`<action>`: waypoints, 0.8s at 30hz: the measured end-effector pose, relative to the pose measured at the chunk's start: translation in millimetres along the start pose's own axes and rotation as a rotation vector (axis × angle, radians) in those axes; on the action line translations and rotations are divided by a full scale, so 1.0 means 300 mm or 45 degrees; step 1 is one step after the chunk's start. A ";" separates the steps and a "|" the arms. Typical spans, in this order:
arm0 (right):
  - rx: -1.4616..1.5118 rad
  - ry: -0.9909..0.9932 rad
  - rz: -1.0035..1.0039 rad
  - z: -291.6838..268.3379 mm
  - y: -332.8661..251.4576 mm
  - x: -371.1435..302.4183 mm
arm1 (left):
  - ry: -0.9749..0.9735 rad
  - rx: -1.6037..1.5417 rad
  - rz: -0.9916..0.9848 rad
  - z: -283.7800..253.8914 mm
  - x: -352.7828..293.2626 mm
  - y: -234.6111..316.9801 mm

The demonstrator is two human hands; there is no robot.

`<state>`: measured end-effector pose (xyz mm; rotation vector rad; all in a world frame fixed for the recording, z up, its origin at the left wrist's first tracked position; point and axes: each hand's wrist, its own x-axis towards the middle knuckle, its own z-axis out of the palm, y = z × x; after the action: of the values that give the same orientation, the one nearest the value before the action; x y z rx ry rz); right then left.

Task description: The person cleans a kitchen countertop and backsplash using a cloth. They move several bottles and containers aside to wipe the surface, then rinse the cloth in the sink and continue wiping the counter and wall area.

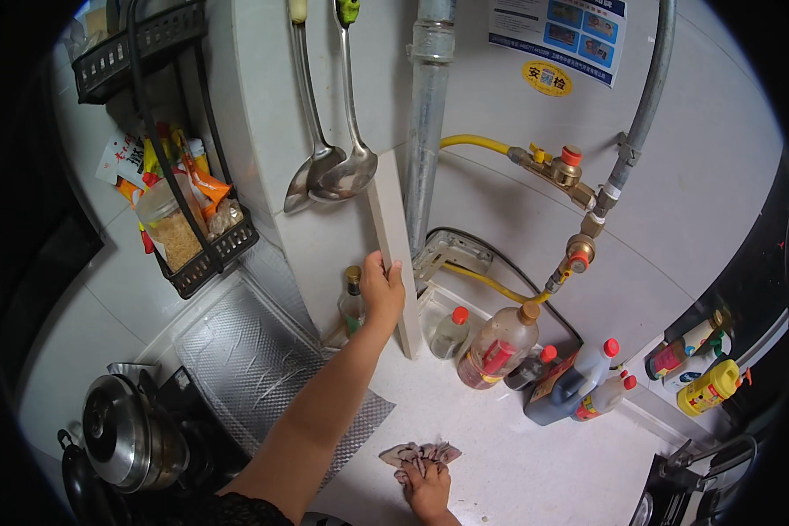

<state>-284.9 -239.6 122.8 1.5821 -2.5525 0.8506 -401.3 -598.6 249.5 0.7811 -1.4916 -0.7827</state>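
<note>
My left hand grips the edge of a tall, pale flat board that stands upright against the wall corner. The thumb lies on the near face; part of the fingers is hidden behind the board. Just left of this hand stands a glass bottle with a gold cap, partly covered by it. Low in the picture, my right hand presses a crumpled greyish-pink cloth onto the white countertop. Its fingers are bent into the cloth, and the fingertips are partly lost in the folds.
Right of the board stand a red-capped jar, a big plastic bottle and a dark sauce bottle. Yellow gas hose runs behind. Steel ladles hang above. A lidded pot stands left, beside foil sheeting.
</note>
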 end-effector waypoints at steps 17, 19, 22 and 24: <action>1.180 0.515 0.310 -0.393 0.013 0.226 | -0.544 -0.473 -0.020 -0.358 -0.425 0.295; 1.290 0.635 0.269 -0.576 -0.094 0.402 | -0.570 -0.485 -0.039 -0.407 -0.482 0.354; 1.215 0.697 -0.072 -0.758 -0.242 0.607 | -0.614 -0.327 0.170 -0.434 -0.539 0.407; 0.966 0.760 -0.101 -0.788 -0.305 0.656 | -0.581 -0.222 0.329 -0.426 -0.561 0.442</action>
<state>-365.6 -324.8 421.6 1.2201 -1.8130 2.0603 -268.4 -389.3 276.0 0.2763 -1.8534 -0.9165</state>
